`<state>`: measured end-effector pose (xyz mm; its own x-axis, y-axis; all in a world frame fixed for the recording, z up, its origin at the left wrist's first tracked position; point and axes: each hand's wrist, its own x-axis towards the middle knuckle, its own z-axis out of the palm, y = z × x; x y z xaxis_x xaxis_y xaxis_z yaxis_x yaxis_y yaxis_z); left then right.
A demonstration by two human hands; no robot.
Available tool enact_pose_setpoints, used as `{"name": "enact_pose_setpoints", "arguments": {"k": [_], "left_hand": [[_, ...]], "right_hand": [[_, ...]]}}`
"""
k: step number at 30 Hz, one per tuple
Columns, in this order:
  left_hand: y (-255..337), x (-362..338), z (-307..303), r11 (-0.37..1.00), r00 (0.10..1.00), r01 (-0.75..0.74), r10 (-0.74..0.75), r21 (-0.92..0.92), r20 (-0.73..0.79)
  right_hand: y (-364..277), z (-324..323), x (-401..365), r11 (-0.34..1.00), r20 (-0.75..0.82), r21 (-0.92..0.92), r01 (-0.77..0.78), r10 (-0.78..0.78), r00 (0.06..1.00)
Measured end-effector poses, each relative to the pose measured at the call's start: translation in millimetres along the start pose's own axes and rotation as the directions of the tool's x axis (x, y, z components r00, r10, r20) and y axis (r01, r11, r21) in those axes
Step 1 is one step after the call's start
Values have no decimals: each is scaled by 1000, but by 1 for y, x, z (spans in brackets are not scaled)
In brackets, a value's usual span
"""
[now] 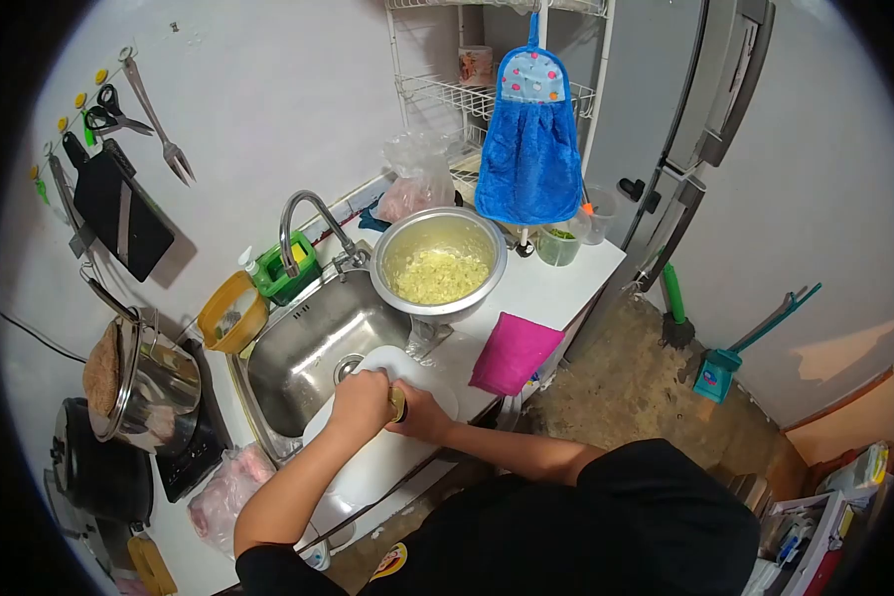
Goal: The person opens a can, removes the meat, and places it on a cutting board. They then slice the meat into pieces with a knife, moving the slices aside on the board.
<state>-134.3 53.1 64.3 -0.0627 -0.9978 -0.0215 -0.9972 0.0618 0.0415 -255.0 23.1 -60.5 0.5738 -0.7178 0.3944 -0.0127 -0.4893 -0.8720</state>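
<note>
My left hand (363, 400) and my right hand (422, 413) are closed together around a small round item with a gold-yellow end (397, 404). Most of it is hidden by my fingers, and I cannot tell what kind of thing it is. Both hands are over a large white board (360, 485) that overlaps the front of the steel sink (298, 348). Beyond them, a metal bowl (495, 283) holds finely chopped pale yellow-green food (437, 276). A bright pink packet or folded cloth (515, 355) lies on the counter to the right of my hands.
A curved faucet (313, 204) rises behind the sink, beside a yellow-orange basin (232, 312) and a green caddy (293, 273). A large steel pot (164, 387) and a plastic bag (230, 497) stand left. A blue hand towel (529, 149) hangs by the rack, near a green-filled cup (558, 245).
</note>
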Motion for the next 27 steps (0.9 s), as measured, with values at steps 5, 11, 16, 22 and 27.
{"name": "enact_pose_setpoints", "arguments": {"k": [5, 11, 16, 22, 27], "left_hand": [[8, 2, 2, 999, 998, -47, 47, 9, 43], [14, -3, 1, 997, 995, -73, 71, 32, 74], [3, 1, 4, 982, 986, -164, 164, -97, -14], [-14, 4, 1, 922, 996, -30, 62, -385, 70], [-15, 1, -8, 848, 972, 121, 5, -516, 235]], "right_hand": [[10, 5, 1, 999, -31, 40, 9, -8, 999], [11, 9, -1, 999, -33, 54, 5, -4, 999], [10, 6, -3, 999, -57, 46, 7, -4, 998], [6, 4, 1, 998, -23, 56, 40, -38, 999], [1, -1, 0, 993, -8, 111, 38, -37, 999]]}}
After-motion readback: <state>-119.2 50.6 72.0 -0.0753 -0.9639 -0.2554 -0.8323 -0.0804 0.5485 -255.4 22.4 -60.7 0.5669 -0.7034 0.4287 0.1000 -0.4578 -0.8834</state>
